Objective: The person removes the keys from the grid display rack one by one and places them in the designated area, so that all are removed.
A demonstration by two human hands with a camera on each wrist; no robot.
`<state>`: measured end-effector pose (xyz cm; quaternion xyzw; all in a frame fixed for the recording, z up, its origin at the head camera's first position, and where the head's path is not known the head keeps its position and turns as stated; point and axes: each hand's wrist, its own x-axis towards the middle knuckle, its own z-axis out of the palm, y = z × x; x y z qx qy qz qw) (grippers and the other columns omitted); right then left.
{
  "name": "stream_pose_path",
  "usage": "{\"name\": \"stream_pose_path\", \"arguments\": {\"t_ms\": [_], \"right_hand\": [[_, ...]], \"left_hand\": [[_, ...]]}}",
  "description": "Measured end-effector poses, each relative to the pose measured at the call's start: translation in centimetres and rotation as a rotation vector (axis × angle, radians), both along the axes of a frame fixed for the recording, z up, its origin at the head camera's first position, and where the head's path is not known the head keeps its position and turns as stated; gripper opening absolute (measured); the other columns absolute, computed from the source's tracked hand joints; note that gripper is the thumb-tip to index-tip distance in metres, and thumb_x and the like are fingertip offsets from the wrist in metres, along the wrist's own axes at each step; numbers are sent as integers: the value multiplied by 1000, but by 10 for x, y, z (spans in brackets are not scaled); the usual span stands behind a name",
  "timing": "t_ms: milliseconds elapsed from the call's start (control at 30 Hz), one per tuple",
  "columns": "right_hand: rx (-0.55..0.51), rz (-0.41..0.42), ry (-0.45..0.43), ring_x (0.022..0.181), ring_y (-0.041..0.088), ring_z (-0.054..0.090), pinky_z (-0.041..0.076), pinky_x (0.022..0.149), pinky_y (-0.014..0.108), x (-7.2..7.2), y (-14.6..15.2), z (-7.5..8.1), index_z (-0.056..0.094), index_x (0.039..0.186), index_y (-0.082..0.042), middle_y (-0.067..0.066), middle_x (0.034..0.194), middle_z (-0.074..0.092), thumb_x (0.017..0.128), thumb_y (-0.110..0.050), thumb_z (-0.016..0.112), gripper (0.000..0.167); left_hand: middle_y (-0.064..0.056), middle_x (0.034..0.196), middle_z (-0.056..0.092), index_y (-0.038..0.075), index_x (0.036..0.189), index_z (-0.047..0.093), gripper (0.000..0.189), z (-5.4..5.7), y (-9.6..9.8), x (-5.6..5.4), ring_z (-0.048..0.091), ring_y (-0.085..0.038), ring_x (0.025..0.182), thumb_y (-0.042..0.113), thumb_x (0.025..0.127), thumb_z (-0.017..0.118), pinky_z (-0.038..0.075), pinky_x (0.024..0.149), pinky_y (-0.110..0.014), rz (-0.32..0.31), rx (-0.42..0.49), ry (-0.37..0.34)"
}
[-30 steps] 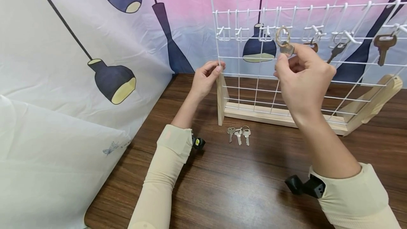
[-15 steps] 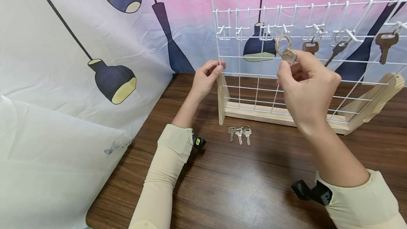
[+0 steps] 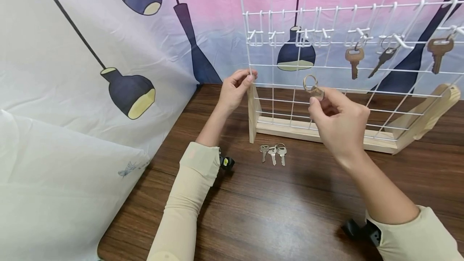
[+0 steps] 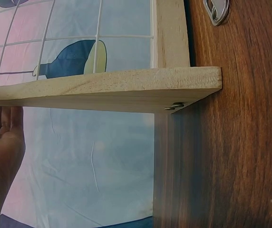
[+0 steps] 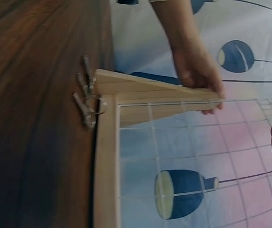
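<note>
Before middle of wire rack (image 3: 286,129), right hand (image 3: 340,126) pinches key (image 3: 317,93) between thumb and fingers, ring (image 3: 310,76) standing clear above, seemingly to leave loop free. Left hand (image 3: 233,92) grips left upright (image 3: 251,118), probably steadying rack. Three loose keys (image 3: 273,155) lie on bench (image 3: 253,212), near side. Left wrist view alone shows screws (image 4: 175,106) at upright's foot; head view shows ring, unseen in right wrist view.
</note>
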<state>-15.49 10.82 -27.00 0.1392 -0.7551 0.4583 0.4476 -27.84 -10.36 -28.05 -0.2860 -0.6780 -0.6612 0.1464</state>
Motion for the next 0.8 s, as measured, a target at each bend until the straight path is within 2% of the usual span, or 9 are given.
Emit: {"name": "stream_pose_path", "arguments": {"t_ms": [67,233,333,433,600,700,800], "right_hand": [[19,1,-8,52,-5,48,39,53,6,-1,0,-5,70,82,1,7,58,60,79,4,59,12],[97,-5,-33,52,-3,50,37,53,5,-2,4,-19,71,84,0,6,58,62,77,4,61,13],[165,-14,-44,50,-1,49,35,51,6,-3,8,-28,72,85,0,4,57,62,76,3,62,13],[216,-10,-76,49,-1,48,34,48,7,-4,13,-38,71,85,0,4,56,61,76,3,63,13],[246,15,-181,47,-3,46,34,45,11,-7,19,-49,70,84,-2,0,53,58,76,2,64,11],[226,57,-267,45,-3,48,34,43,13,-8,22,-52,70,85,-3,0,53,58,79,1,63,11],[183,119,-388,44,4,53,36,40,15,-8,25,-53,69,88,-2,3,55,60,82,0,62,9]], "left_hand": [[-21,98,60,-23,105,54,20,5,1,6,57,-9,89,-10,90,50,44,79,-22,0,-3,-4],[-23,99,59,-23,105,54,20,6,1,7,57,-8,89,-9,90,50,45,80,-23,2,-7,-10],[-28,102,57,-22,106,54,21,-1,-1,-1,57,-8,90,-10,90,50,44,80,-23,-10,-6,0],[-29,103,57,-21,107,55,21,-8,-3,-9,57,-9,90,-10,90,50,44,79,-23,-19,5,6],[-21,100,60,-19,106,56,20,-13,-3,-15,57,-9,89,-7,90,52,45,78,-23,-14,21,8],[-21,100,60,-19,106,57,21,-13,-3,-16,58,-9,89,-5,90,54,45,78,-24,-11,21,15],[-22,100,60,-19,106,57,21,-13,-2,-15,58,-9,89,-5,90,54,45,79,-24,-11,18,18]]}}
